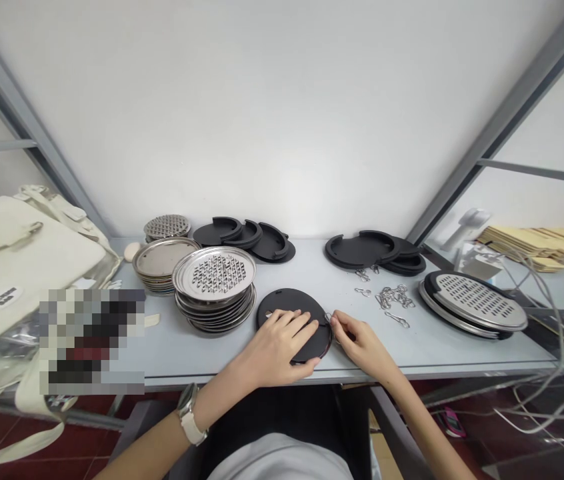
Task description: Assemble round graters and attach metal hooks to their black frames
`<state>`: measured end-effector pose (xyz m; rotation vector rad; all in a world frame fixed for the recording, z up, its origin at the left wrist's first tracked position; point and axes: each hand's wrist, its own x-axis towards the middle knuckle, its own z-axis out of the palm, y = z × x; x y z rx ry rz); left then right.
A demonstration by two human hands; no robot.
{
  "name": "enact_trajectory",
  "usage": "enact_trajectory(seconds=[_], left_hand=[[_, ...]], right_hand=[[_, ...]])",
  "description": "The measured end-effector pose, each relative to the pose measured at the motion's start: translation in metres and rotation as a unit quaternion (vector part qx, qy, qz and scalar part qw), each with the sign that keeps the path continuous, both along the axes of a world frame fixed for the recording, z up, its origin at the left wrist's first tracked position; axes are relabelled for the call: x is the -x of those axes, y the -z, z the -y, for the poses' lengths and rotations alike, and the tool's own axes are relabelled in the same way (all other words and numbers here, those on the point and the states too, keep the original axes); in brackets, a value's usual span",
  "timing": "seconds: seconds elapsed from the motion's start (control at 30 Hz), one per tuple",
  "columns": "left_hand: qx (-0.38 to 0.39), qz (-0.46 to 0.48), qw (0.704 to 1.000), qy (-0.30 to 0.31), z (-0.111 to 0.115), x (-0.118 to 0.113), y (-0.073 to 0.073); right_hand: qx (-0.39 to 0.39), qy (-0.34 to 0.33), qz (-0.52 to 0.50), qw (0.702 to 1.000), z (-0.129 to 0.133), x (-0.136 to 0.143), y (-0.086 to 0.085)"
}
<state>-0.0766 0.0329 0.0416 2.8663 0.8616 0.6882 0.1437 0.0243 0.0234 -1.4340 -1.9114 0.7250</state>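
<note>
At the left end of our pale grey table (309,270) is a cream bag (37,257), its oval label (2,298) blurred, though its dark print seems to end in "Bag". Near our front edge, just right of a stack of round silver perforated metal plates (215,275), lies a flat round black disc (289,302); our left hand (282,347) rests spread on it, while our right hand (357,340) pinches a small silver wire clip (329,317) at its right rim.

bare tabletop (351,285) between black disc (289,301) and metal clips (396,297), tall grater stack (215,293) close on the left
</note>
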Motion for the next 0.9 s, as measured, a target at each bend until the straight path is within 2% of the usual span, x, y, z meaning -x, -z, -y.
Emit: enact_trajectory(seconds=[0.9], left_hand=[[0.004,-0.022,1.000,-0.013,0.0001,0.0001,0.0007]], right_hand=[[0.000,-0.001,0.001,1.000,-0.0015,-0.0021,0.0023]])
